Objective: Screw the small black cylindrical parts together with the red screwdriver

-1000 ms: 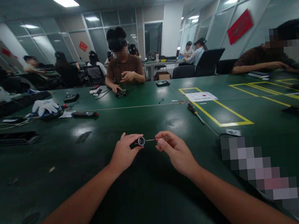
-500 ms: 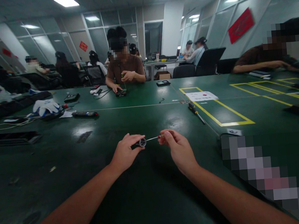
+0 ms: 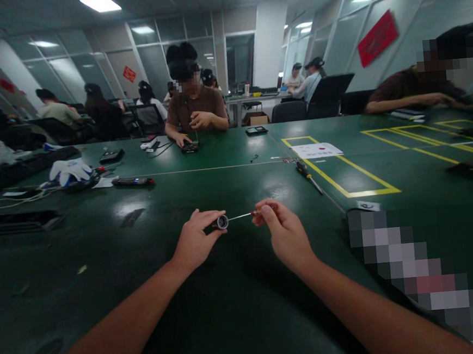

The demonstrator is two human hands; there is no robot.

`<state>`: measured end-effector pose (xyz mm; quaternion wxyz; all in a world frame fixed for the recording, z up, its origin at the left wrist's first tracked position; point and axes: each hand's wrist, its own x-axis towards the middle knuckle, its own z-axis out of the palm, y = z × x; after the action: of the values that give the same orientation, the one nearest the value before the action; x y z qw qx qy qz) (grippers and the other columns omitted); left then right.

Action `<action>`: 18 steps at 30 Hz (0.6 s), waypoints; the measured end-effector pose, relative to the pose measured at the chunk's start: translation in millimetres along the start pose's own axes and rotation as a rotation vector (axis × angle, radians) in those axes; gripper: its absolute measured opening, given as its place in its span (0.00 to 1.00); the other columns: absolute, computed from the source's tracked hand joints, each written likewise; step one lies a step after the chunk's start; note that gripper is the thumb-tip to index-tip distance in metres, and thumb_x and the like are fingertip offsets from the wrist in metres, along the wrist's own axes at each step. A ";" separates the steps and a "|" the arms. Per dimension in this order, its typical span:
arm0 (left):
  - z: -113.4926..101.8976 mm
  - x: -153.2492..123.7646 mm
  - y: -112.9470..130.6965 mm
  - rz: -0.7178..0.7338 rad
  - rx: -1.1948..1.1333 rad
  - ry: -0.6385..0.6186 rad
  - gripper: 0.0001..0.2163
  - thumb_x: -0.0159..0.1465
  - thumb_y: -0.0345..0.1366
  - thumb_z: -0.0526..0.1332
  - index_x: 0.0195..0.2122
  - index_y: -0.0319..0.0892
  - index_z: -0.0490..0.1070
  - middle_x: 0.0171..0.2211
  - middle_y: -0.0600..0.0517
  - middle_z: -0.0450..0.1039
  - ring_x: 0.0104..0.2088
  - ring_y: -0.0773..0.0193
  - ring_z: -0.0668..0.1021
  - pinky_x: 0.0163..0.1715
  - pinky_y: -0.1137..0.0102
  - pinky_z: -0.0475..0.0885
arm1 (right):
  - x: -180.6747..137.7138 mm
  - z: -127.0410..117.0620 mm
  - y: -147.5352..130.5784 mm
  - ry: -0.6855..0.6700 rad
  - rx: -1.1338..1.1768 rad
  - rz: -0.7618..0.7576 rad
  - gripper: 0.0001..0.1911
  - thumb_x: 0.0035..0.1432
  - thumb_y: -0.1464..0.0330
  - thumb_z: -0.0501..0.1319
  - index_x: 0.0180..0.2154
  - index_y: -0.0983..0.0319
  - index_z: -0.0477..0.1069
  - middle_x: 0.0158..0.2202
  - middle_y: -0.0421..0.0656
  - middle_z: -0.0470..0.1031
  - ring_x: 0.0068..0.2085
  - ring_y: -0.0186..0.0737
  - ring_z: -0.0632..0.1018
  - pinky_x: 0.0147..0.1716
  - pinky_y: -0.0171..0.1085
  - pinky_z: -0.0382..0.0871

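Your right hand (image 3: pixel 285 229), clamped on the screwdriver (image 3: pixel 245 215), had eased rightward, baring more shaft (image 3: pixel 237 217), likely backing it off the cylinder (image 3: pixel 222 222) clamped in your left hand (image 3: pixel 194 237).

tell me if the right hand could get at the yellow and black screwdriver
Probably yes: no object shows between the right hand and the yellow and black screwdriver beyond it, though that hand holds a thin-shafted tool.

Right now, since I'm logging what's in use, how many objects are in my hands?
2: a dark cylinder in your left hand and a thin-shafted tool in your right hand. Something tiny could be hidden in either grip.
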<state>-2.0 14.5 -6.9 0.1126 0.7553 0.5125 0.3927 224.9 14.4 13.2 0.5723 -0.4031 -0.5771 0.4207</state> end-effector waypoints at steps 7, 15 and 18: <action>-2.3 0.5 0.2 0.022 0.008 -0.003 0.16 0.64 0.31 0.67 0.53 0.50 0.78 0.53 0.48 0.80 0.54 0.53 0.80 0.67 0.41 0.57 | -8.6 0.5 -4.1 -0.149 -0.233 -0.065 0.12 0.71 0.58 0.56 0.47 0.56 0.73 0.38 0.43 0.81 0.40 0.44 0.82 0.42 0.43 0.73; -1.4 0.9 -1.1 0.038 0.020 0.012 0.16 0.64 0.30 0.66 0.52 0.50 0.78 0.51 0.49 0.81 0.53 0.54 0.80 0.66 0.44 0.60 | -8.9 1.6 -3.3 -0.193 -0.234 -0.058 0.11 0.71 0.59 0.57 0.48 0.55 0.74 0.40 0.43 0.82 0.43 0.45 0.83 0.45 0.44 0.73; -2.0 0.8 -0.5 0.041 0.012 0.035 0.16 0.63 0.29 0.66 0.52 0.49 0.79 0.51 0.49 0.81 0.53 0.54 0.80 0.65 0.45 0.62 | -6.1 2.6 -0.7 -0.140 -0.117 0.003 0.12 0.70 0.59 0.58 0.46 0.57 0.74 0.38 0.43 0.82 0.40 0.43 0.83 0.44 0.43 0.74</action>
<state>-3.7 14.9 -5.4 0.0913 0.7593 0.5012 0.4049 222.5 8.3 11.9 0.5053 -0.4064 -0.6388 0.4141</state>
